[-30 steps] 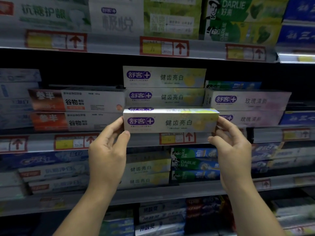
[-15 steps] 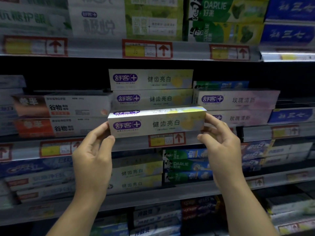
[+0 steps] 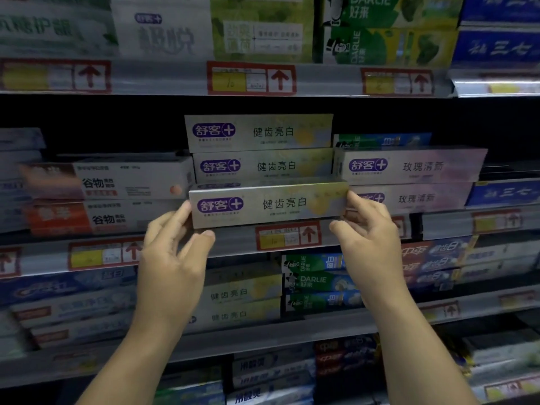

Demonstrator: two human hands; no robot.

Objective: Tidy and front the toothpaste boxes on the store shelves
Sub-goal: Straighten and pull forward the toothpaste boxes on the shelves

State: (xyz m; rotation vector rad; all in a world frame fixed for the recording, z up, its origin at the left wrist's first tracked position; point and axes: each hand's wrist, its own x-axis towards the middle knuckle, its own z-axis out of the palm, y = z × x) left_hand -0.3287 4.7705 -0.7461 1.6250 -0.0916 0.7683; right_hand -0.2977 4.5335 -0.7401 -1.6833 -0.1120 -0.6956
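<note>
A silver toothpaste box with a purple logo and yellow lemon print (image 3: 268, 204) lies level at the front of the middle shelf, lengthwise, label facing me. My left hand (image 3: 172, 258) grips its left end, fingers on the end face and thumb under the bottom edge. My right hand (image 3: 371, 244) grips its right end with the fingertips. Two matching boxes (image 3: 263, 165) are stacked directly above and slightly behind it, the top one (image 3: 258, 131) set a little to the left.
The shelf's front rail (image 3: 233, 239) carries red price tags. Orange-and-white boxes (image 3: 111, 181) sit to the left, pink-tinted boxes (image 3: 409, 165) to the right. Green Darlie boxes (image 3: 312, 280) fill the shelf below. More boxes line the top shelf (image 3: 163, 33).
Both hands have carried the box from out in front of the rail back and up to the shelf front, under the two matching boxes. The view has shifted slightly.
</note>
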